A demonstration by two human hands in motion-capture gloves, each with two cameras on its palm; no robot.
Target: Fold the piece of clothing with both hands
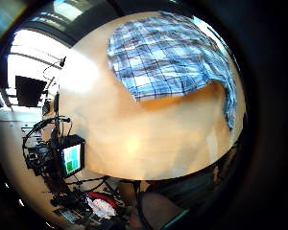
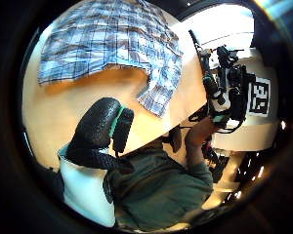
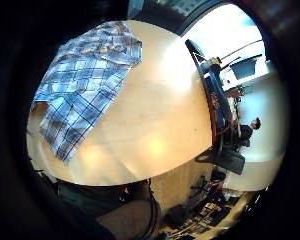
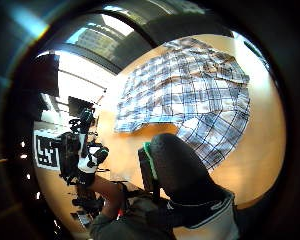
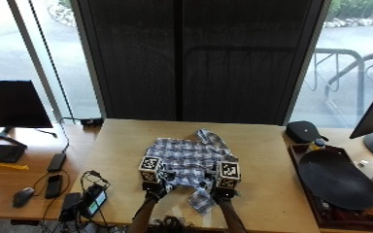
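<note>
A blue and white plaid shirt [image 5: 190,162] lies spread on the wooden bench [image 5: 122,145], one sleeve trailing toward the near edge. The left hand [image 5: 153,190] and right hand [image 5: 223,193] hover at its near hem; whether either grip is closed, I cannot tell.

Shirt [image 5: 190,162] blue-white plaid; table [image 5: 128,145] light wood; gloves blk.
</note>
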